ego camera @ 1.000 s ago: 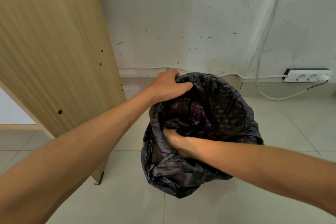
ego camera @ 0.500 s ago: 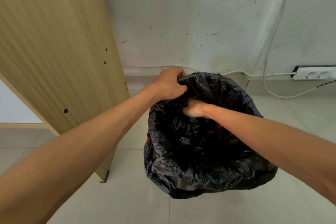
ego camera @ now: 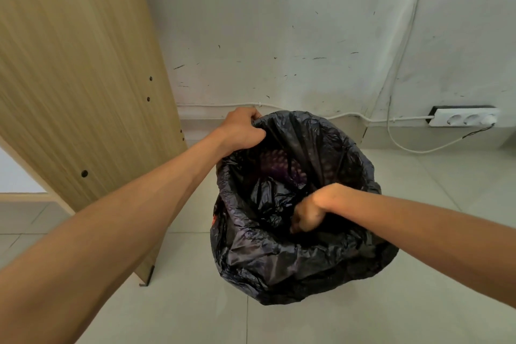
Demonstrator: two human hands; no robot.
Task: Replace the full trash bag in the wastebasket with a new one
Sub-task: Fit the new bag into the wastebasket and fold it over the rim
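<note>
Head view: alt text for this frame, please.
Two bare hands work a black trash bag draped over a wastebasket on a tiled floor: the left hand grips its far rim, the right hand reaches inside. A wooden panel stands left.

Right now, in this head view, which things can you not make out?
- Wastebasket: fully draped by the black trash bag; only a red sliver shows at the left.
- Bag contents: dark inside; something purple, unclear what.
- Right hand fingers: blurred, curled into the plastic.
- Left hand fingertips: hidden behind the bag's rim.
- Power strip: what is plugged in, too small.
</note>
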